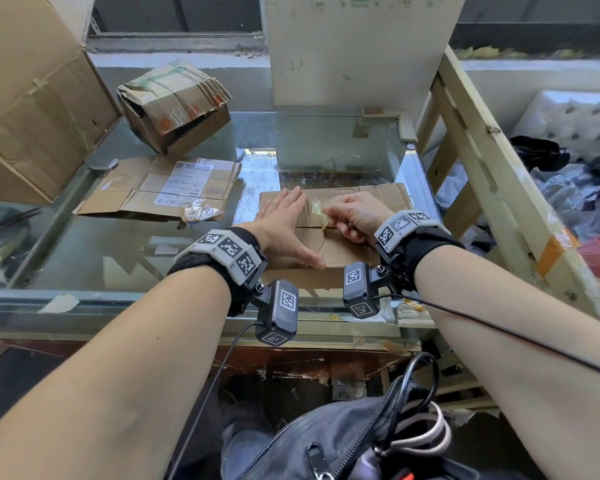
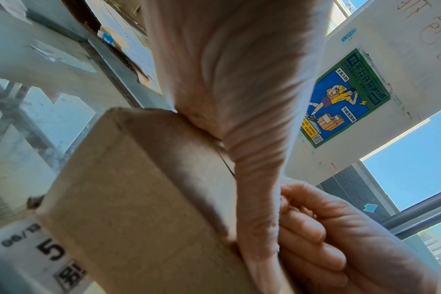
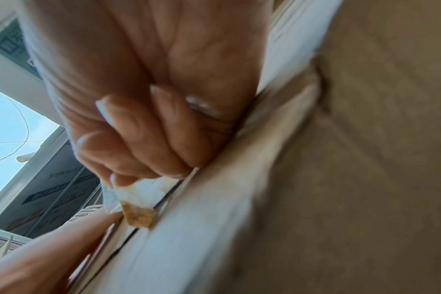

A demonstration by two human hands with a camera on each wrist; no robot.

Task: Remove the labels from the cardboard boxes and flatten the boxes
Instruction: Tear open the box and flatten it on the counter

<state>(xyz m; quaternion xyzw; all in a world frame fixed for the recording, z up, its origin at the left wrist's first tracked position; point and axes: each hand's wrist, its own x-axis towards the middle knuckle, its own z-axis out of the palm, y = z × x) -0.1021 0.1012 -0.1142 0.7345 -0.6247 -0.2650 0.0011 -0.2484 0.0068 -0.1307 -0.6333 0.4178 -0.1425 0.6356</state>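
A flattened brown cardboard box (image 1: 371, 199) lies on the glass table in front of me. My left hand (image 1: 284, 223) presses flat on its left part, fingers straight. My right hand (image 1: 352, 216) is curled and pinches a strip of clear tape (image 1: 317, 211) lifted off the cardboard. In the right wrist view the fingers (image 3: 139, 139) hold the tape strip (image 3: 136, 201), which has a torn brown paper scrap stuck to it. The left wrist view shows my palm (image 2: 239, 89) on the cardboard (image 2: 139, 199), with the right hand (image 2: 327, 238) beside it.
Another flattened box (image 1: 160, 188) with white shipping labels and a wad of tape lies to the left. A crushed box (image 1: 174, 105) stands behind it, and a large box (image 1: 32, 98) at far left. A wooden frame (image 1: 482, 150) borders the right side.
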